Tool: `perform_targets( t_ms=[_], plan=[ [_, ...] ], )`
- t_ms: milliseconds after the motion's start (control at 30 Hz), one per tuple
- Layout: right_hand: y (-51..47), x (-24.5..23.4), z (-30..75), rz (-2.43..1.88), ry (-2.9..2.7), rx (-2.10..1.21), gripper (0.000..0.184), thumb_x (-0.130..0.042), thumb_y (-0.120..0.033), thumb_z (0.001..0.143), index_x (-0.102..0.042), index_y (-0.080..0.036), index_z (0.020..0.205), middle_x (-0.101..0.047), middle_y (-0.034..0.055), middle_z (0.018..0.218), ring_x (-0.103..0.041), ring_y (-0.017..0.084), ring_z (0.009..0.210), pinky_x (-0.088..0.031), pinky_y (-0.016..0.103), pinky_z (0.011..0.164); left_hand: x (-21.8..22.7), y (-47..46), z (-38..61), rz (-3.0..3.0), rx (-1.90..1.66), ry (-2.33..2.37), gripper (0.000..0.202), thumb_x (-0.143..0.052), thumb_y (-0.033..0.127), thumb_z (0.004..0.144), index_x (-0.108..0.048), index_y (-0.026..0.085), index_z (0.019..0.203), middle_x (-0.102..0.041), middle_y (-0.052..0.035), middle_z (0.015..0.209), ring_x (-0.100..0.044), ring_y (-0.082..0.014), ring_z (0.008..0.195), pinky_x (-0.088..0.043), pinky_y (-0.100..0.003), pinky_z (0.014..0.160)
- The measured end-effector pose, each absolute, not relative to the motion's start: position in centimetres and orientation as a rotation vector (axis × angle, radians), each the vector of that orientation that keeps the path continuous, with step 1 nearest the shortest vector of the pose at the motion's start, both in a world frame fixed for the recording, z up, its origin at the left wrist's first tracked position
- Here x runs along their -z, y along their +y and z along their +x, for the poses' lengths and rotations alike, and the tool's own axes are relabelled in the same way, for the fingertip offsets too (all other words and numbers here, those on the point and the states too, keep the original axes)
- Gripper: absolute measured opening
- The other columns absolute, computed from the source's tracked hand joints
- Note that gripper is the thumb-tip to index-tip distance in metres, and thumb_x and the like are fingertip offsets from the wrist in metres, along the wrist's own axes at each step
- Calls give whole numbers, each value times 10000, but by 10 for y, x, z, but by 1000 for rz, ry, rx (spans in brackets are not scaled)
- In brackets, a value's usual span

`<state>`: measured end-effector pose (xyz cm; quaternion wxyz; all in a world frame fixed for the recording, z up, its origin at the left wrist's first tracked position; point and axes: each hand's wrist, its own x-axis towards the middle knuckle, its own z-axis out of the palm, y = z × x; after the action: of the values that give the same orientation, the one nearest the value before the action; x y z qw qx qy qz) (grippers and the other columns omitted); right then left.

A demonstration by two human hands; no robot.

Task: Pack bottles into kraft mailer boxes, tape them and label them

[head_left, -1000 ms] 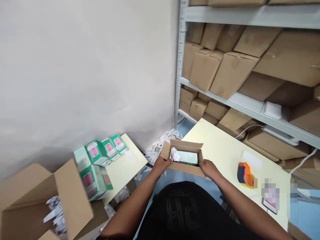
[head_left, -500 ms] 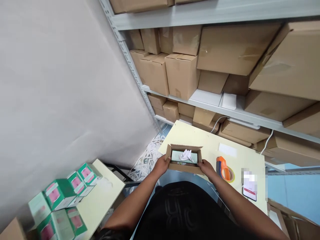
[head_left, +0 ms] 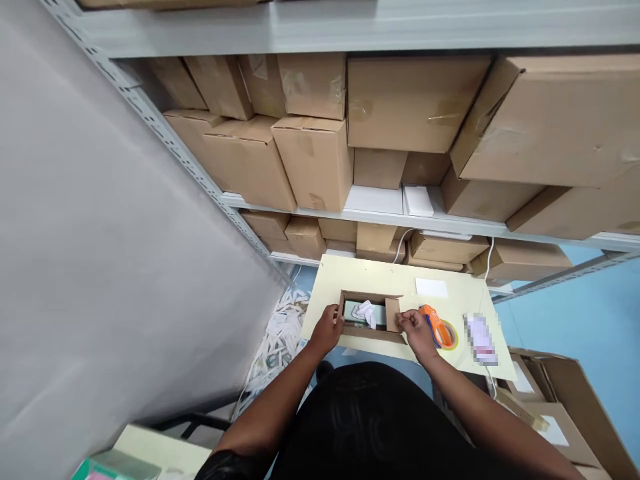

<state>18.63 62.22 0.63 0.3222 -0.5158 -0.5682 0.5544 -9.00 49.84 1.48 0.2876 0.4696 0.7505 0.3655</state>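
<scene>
A small open cardboard box (head_left: 373,333) sits on the pale yellow table (head_left: 380,277) in front of me. Inside it lie a light green carton and a crumpled white paper (head_left: 367,312). My left hand (head_left: 327,328) grips the box's left end, fingers curled over its flap. My right hand (head_left: 415,327) is closed on the right flap (head_left: 393,314), which is folded inward over the opening. An orange and blue tape dispenser (head_left: 436,325) lies just right of my right hand.
A white label (head_left: 431,287) and a blurred card (head_left: 480,339) lie on the table. Metal shelving (head_left: 350,30) behind holds several brown cartons. A grey wall stands at left, paper scraps (head_left: 277,333) litter the floor, open cartons (head_left: 555,400) sit at lower right.
The view has swung right, away from the side table of green cartons. The box now rests on the table, and my right hand has folded its right flap inward.
</scene>
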Motion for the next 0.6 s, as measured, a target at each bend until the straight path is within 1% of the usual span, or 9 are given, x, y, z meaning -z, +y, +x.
perform_targets(
  t_ms=[100,200,267,300,400,467,500,567,600],
  plan=[
    [608,-11,173,-1390,-1757,-1248,195,-573,-412,893,-622,-228,933,-743,72,1002,-687,248,934,-550,391,869,-10,501,-110,1502,-1015,1776,429,-541,314,975,-528,190,1385,-565,-148,1425,-588,-253,1284,-553,-396,990],
    [599,-13,176,-1378,-1972,-978,224,-485,-290,908,-680,-225,998,-745,89,1080,-680,261,1040,-538,430,962,-3,504,-130,1786,-959,1594,420,-517,367,1012,-582,187,1386,-518,-152,1515,-484,-283,1407,-474,-479,1131],
    [594,-12,187,-1350,-2118,-823,361,-480,-183,846,-710,-227,1121,-731,98,1208,-651,272,1170,-504,469,1060,3,507,-140,1908,-937,1524,407,-498,385,1028,-630,180,1353,-529,-155,1517,-468,-297,1418,-414,-528,1184],
    [591,-12,194,-1324,-2213,-772,458,-487,-138,803,-710,-227,1192,-712,100,1282,-628,278,1230,-482,486,1100,5,508,-143,1936,-941,1499,405,-486,385,1034,-643,180,1347,-532,-154,1518,-472,-295,1413,-412,-533,1186],
    [585,-11,212,-1205,-2506,-714,705,-509,-55,714,-644,-225,1384,-593,106,1493,-550,290,1357,-429,527,1165,10,513,-149,1937,-974,1461,393,-453,377,1049,-676,197,1318,-563,-139,1496,-508,-275,1379,-448,-506,1160],
    [585,-12,218,-1148,-2614,-697,750,-543,-67,742,-571,-238,1471,-511,111,1573,-502,304,1407,-407,548,1179,9,517,-149,1905,-995,1464,380,-435,369,1056,-706,207,1267,-602,-128,1454,-540,-263,1346,-465,-484,1144],
    [586,-12,218,-1140,-2629,-691,722,-573,-104,781,-550,-244,1489,-500,118,1579,-492,313,1414,-406,554,1179,6,519,-149,1885,-1003,1471,374,-426,364,1059,-719,211,1235,-626,-122,1422,-555,-258,1327,-470,-474,1136],
    [590,-11,212,-1157,-2579,-705,585,-631,-231,865,-579,-248,1447,-543,136,1521,-510,325,1389,-430,543,1160,-2,526,-148,1838,-1016,1495,372,-402,349,1067,-733,215,1171,-681,-111,1320,-594,-245,1270,-485,-453,1112],
    [594,-10,208,-1174,-2517,-729,487,-636,-296,901,-621,-244,1385,-584,144,1456,-541,322,1351,-455,526,1140,-6,532,-148,1811,-1018,1515,368,-396,344,1068,-732,215,1143,-703,-104,1251,-620,-238,1219,-501,-438,1084]
  ],
)
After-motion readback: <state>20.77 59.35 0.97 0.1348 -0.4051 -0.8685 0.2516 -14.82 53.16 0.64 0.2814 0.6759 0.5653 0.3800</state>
